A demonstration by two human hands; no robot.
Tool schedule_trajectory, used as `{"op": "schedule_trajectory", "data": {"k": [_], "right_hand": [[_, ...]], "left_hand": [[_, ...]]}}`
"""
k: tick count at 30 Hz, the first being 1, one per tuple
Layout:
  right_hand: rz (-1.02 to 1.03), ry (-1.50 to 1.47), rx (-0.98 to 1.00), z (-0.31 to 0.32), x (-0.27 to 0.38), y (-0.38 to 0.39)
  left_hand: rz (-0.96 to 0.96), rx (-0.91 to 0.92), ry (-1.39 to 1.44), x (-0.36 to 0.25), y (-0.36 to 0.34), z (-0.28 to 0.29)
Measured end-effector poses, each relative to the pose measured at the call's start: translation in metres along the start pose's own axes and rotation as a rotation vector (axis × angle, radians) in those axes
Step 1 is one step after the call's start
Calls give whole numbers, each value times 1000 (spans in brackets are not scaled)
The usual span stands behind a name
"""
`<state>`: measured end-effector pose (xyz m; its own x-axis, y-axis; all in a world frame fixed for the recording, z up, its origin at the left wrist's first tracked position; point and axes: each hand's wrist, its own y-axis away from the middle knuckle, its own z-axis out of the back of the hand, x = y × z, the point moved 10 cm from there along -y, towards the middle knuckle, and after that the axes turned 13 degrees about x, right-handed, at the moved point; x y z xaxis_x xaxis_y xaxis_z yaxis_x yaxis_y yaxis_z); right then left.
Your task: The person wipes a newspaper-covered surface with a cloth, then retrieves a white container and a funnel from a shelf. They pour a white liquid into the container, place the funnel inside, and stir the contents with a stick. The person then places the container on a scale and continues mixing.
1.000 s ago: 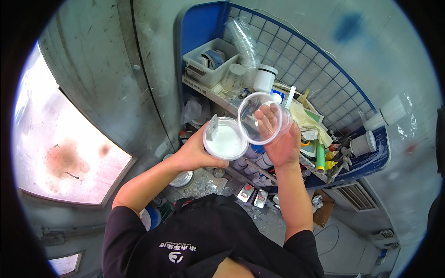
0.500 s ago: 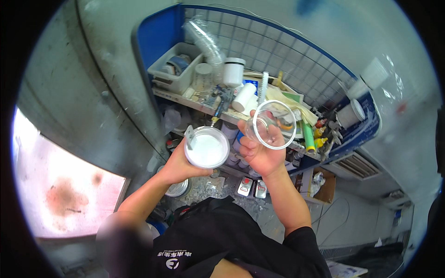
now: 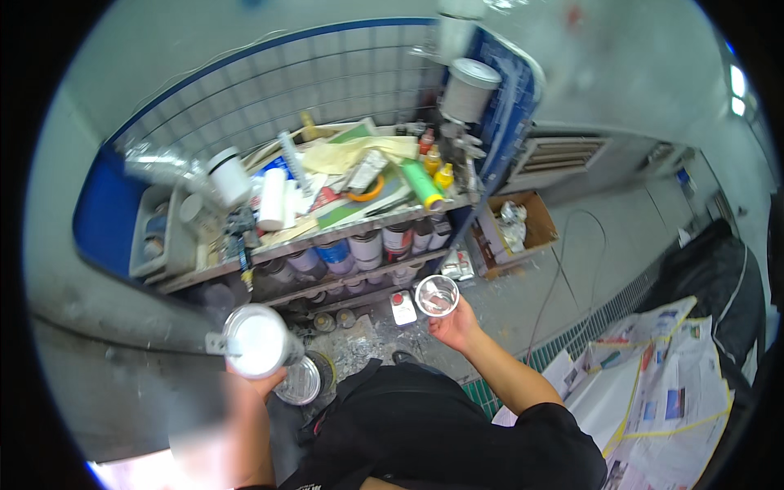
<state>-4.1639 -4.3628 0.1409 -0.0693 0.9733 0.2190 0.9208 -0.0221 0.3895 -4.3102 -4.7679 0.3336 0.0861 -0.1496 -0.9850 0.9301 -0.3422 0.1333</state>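
Note:
A clear plastic cup of white liquid (image 3: 256, 343) is in my left hand (image 3: 260, 387), whose fingers wrap it from below. A flat metal strip (image 3: 216, 344) sticks out over that cup's left rim. My right hand (image 3: 457, 328) grips a second clear plastic cup (image 3: 437, 296), which looks empty, its open mouth facing up. The two cups are well apart, both in front of the shelf. Behind my left hand, an open round can (image 3: 299, 382) stands on the floor; the hand partly covers it.
A shelf (image 3: 343, 233) holds a spray gun (image 3: 242, 233), a white bottle (image 3: 273, 200), a green roll (image 3: 421, 184) and papers. Paint cans (image 3: 365, 249) stand below. On the floor are a rectangular tin (image 3: 402, 308) and a cardboard box (image 3: 535, 224). Printed sheeting (image 3: 665, 392) lies at right.
The view has swung to the right. My right hand has lowered its empty cup away from the shelf, and the two cups are farther apart. Both hands keep their hold.

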Motion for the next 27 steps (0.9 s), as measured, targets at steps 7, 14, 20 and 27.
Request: {"op": "schedule_trajectory", "data": {"k": [7, 14, 20, 27], "right_hand": [[333, -195, -342, 210, 136, 23], [746, -218, -411, 200, 360, 18], [632, -153, -393, 219, 330, -38], [1262, 1051, 337, -311, 377, 79]], "left_hand": [[-57, -134, -104, 11, -3, -8], [-159, 20, 13, -35, -6, -83], [-146, -115, 249, -29, -4, -102], [-168, -140, 199, -44, -5, -110]]}}
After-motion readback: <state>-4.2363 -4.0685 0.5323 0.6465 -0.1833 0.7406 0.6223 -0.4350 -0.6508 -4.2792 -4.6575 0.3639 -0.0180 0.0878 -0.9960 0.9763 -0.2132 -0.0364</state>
